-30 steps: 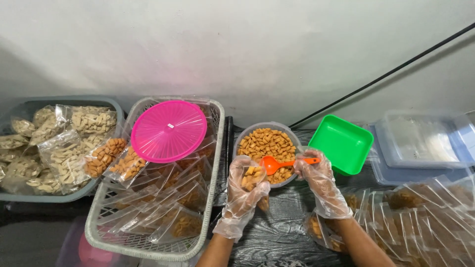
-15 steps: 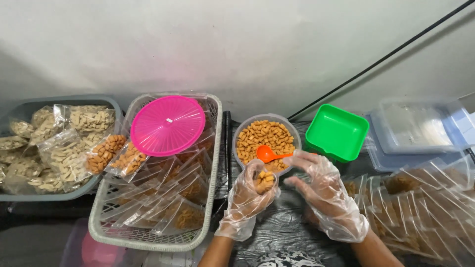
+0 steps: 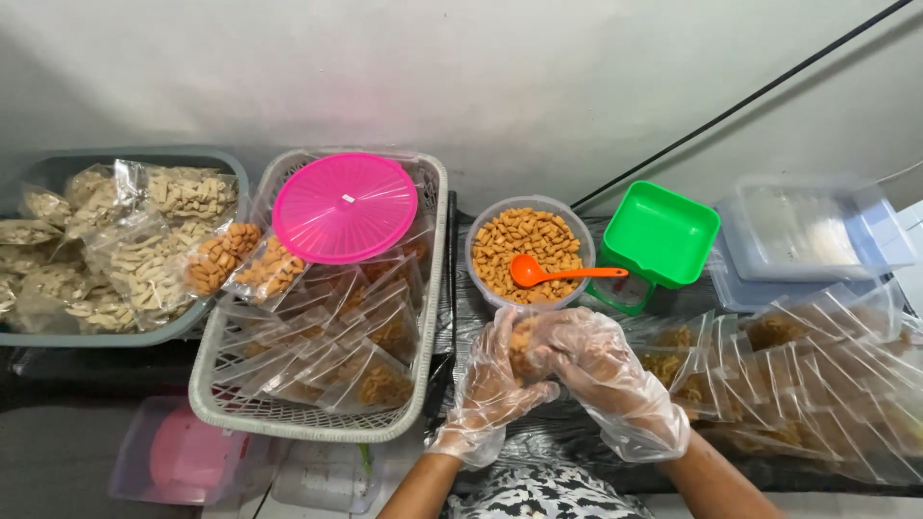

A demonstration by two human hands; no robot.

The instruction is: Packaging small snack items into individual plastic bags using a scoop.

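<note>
Both of my hands wear clear plastic gloves and meet just in front of the bowl. My left hand [image 3: 490, 389] holds a small clear bag of orange-brown snack pieces [image 3: 524, 344]. My right hand [image 3: 601, 375] closes over the same bag from the right. Behind them stands a clear bowl [image 3: 478, 238] full of the same snack pieces. An orange scoop [image 3: 558, 273] lies in the bowl by itself, handle pointing right.
A white basket [image 3: 428, 317] of filled snack bags stands at the left under a pink round lid [image 3: 344, 207]. A grey tub [image 3: 226, 178] with pale snack bags is far left. A green square tray [image 3: 661, 234], clear lidded boxes [image 3: 812, 231] and several filled bags [image 3: 808, 380] lie right.
My right hand let go of the orange scoop, which now rests in the bowl, and came down onto the bag in my left hand. The view shifted lower.
</note>
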